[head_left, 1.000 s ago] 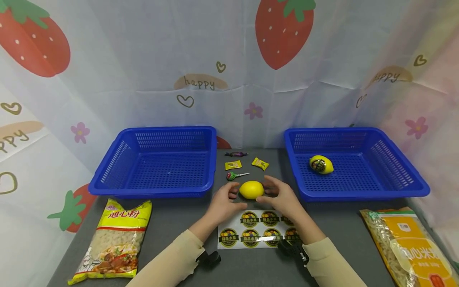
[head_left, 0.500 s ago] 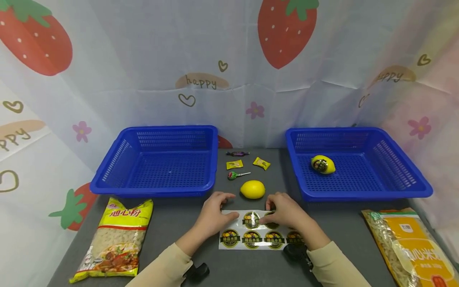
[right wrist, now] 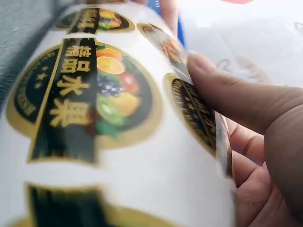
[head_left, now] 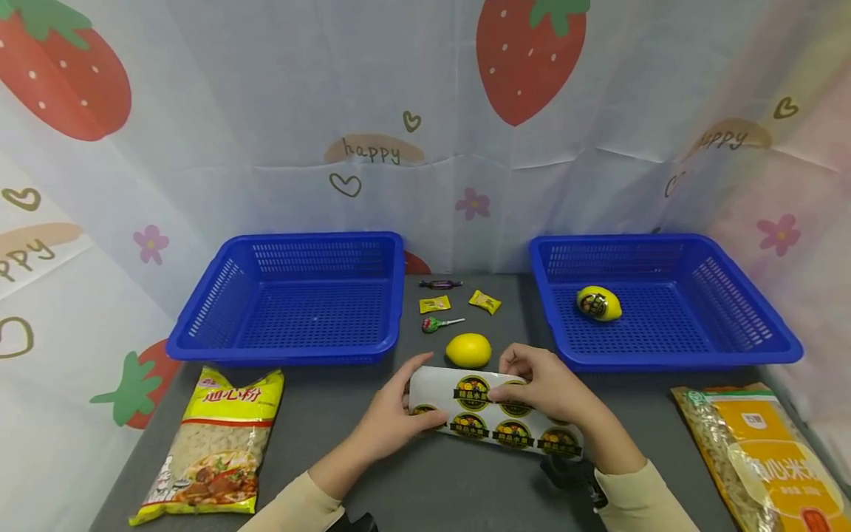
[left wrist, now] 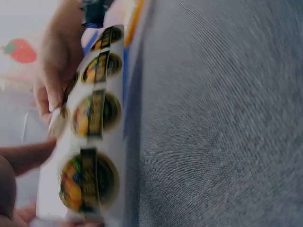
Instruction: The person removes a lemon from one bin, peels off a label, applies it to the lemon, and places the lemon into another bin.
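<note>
Head view: both hands hold the sticker sheet (head_left: 492,414) lifted off the grey table (head_left: 332,443), just in front of the lemon (head_left: 468,349). The left hand (head_left: 391,414) grips the sheet's left end, thumb on top and fingers curled beneath, so that end bends upward. The right hand (head_left: 548,390) is curled over the sheet's upper edge, its thumb and forefinger pinching at a sticker near the middle of the top row. The lemon lies between two blue baskets; the left basket (head_left: 292,299) shows only its mesh floor, the right basket (head_left: 665,303) holds a second lemon (head_left: 598,304) bearing a sticker. Small sweets (head_left: 442,303) lie behind the loose lemon. A noodle bag (head_left: 213,443) lies front left, another bag (head_left: 758,451) front right.

Left wrist view: blurred. The sheet (left wrist: 94,137) stands on edge above the table (left wrist: 218,123), round labels in a row. The right hand (left wrist: 59,71) clasps its far part; the left hand's fingers (left wrist: 19,158) touch the near end.

Right wrist view: the sheet (right wrist: 94,123) curves close to the lens. The right hand's thumb (right wrist: 236,99) presses on the rim of one sticker (right wrist: 199,118), whose edge stands a little off the backing.
</note>
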`<state>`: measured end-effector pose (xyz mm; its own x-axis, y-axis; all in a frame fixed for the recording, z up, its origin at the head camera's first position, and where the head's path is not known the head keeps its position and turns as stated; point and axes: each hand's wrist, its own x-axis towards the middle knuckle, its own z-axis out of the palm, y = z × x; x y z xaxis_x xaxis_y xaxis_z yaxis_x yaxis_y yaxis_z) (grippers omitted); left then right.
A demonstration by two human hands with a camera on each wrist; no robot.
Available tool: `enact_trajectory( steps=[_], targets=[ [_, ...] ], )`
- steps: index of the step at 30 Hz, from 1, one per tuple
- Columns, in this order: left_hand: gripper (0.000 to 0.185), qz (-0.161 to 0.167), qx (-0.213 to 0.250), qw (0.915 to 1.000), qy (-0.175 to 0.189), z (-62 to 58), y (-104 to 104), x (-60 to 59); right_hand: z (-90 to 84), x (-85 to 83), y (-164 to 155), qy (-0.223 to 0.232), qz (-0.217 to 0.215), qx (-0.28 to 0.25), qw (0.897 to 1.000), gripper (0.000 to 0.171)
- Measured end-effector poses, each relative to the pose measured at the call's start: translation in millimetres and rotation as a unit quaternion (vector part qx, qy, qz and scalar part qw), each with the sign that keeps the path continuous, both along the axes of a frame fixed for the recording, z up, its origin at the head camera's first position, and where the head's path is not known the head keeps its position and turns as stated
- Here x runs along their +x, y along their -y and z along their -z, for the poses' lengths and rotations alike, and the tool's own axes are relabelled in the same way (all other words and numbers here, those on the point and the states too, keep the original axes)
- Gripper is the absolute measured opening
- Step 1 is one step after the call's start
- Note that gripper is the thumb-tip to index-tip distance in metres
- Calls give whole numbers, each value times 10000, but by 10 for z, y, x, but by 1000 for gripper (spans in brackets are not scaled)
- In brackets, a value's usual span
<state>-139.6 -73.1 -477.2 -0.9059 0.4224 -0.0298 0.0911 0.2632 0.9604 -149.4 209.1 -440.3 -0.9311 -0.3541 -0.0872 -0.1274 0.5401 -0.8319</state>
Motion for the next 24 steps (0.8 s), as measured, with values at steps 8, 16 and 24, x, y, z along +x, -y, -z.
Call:
enact_trajectory(
  steps=[8, 16, 24],
  targets=[
    [70, 528, 1136, 9921, -48, -103, 56, 7, -202, 38, -108, -257, 370, 69, 9990, 36],
    [33, -111, 572, 9966, -585, -256, 26, 30, -369, 7, -164, -379, 385, -5, 9985, 36],
    [22, -371, 410, 9958, -729, -342, 34, 54, -407, -60, -155, -398, 292, -78, 9988, 36]
  ],
)
